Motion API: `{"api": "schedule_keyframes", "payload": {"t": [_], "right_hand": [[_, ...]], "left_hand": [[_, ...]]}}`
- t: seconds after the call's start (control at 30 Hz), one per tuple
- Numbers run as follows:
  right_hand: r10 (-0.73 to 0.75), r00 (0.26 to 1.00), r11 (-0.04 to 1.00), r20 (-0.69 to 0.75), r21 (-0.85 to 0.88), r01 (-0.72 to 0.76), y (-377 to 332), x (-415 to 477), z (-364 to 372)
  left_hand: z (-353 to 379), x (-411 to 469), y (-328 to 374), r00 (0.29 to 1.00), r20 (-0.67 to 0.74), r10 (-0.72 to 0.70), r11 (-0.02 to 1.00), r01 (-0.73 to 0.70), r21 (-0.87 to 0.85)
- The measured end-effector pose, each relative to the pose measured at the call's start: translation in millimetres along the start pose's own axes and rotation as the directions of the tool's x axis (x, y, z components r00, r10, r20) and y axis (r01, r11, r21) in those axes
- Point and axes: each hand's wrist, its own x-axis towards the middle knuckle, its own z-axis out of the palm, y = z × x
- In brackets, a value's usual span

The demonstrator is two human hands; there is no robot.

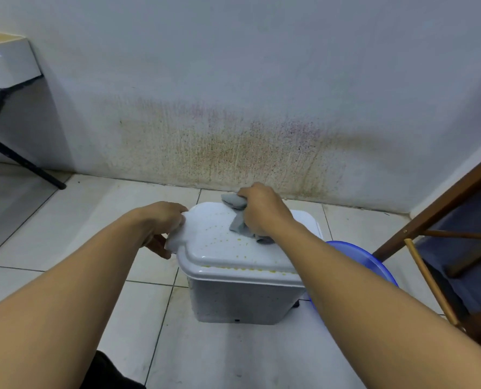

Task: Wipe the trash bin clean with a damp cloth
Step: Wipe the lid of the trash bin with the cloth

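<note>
Head view, closest first: what's in front of the person?
— Two bare forearms reach out over a pale tiled floor (65,234), and a patch of dark clothing (107,372) shows at the bottom edge. Between the arms stands the white trash bin (239,299), upright on the tiles, with its lid (214,248) closed.

Any writing on it?
— A small dark mark (237,320) sits low on the front wall, too small to read. The lid top carries rows of yellow specks (233,240), and more line its front edge.

What is the left hand doing?
— The left hand (160,220) grips the tab sticking out at the lid's left side, fingers curled over it and thumb below.

And the right hand?
— The right hand (264,211) is closed round a bunched grey cloth (237,223) and presses it on the far part of the lid top. Cloth ends stick out at both sides of the fist.

Beyond the bin?
— A blue plastic basin (374,262) sits just beside the bin on the right, partly hidden by the right forearm. A wooden chair frame (441,206) stands further right. At far left is a black-legged table (23,164) with a white box (9,63) on it. Behind everything is the white wall (233,80), stained brown and reddish low down.
</note>
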Motion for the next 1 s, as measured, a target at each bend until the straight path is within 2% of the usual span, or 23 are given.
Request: {"api": "schedule_keyframes", "payload": {"t": [0.13, 0.23, 0.27, 0.37, 0.47, 0.57, 0.63, 0.7, 0.77, 0.83, 0.9, 0.93, 1.0], "right_hand": [[0.197, 0.973, 0.947, -0.124, 0.282, -0.156, 28.2, -0.8, -42.7], [0.255, 0.966, 0.805, -0.039, 0.562, -0.19, 62.5, -18.5, -63.0], [0.26, 0.966, 0.805, -0.01, 0.554, -0.211, 72.2, -26.2, -63.5], [0.292, 0.956, 0.908, 0.04, 0.303, -0.29, 93.9, -42.6, -56.1], [0.292, 0.953, 0.932, 0.079, 0.201, -0.302, 99.3, -46.7, -49.7], [0.337, 0.934, 0.937, 0.118, -0.138, -0.32, 96.4, -49.4, -43.5], [0.341, 0.934, 0.916, 0.11, -0.263, -0.303, 90.7, -51.9, -37.5], [0.324, 0.943, 0.917, 0.076, -0.271, -0.293, 89.5, -50.4, -32.1], [0.291, 0.957, 0.94, 0.019, -0.192, -0.282, 87.1, -49.0, -34.3], [0.297, 0.954, 0.954, -0.038, 0.046, -0.295, 86.4, -45.9, -42.5], [0.328, 0.944, 0.916, -0.025, 0.252, -0.312, 85.9, -46.1, -52.1], [0.325, 0.946, 0.917, -0.004, 0.246, -0.314, 86.5, -47.6, -55.2], [0.305, 0.952, 0.946, 0.033, 0.104, -0.307, 90.9, -49.7, -55.5]], "left_hand": [[-3.6, 3.1, -1.7, 1.0, 0.011, 0.003, 1.0, -0.003, 0.01], [-3.9, 4.5, -0.6, 1.0, 0.01, 0.01, 1.0, -0.01, 0.026], [-3.5, 4.6, -0.1, 1.0, 0.006, 0.011, 0.999, -0.011, 0.031], [-3.1, 5.6, 0.3, 1.0, -0.001, 0.014, 0.999, -0.014, 0.05], [-2.8, 5.3, 0.1, 1.0, -0.006, 0.011, 0.999, -0.01, 0.053], [-2.0, 4.4, 0.3, 1.0, -0.01, 0.01, 0.999, -0.009, 0.05], [-1.7, 4.0, 0.5, 1.0, -0.017, 0.016, 0.998, -0.015, 0.06], [-1.8, 3.2, 0.4, 1.0, -0.016, 0.02, 0.997, -0.019, 0.07], [-2.1, 3.6, -0.7, 1.0, -0.017, 0.027, 0.997, -0.026, 0.075], [-3.0, 3.7, -1.8, 0.999, -0.014, 0.033, 0.996, -0.031, 0.08], [-4.1, 4.1, -2.7, 0.999, -0.011, 0.034, 0.996, -0.033, 0.083], [-4.4, 4.4, -3.3, 0.999, -0.01, 0.034, 0.996, -0.033, 0.082], [-4.4, 4.9, -4.0, 0.999, -0.008, 0.039, 0.996, -0.038, 0.081]]}}
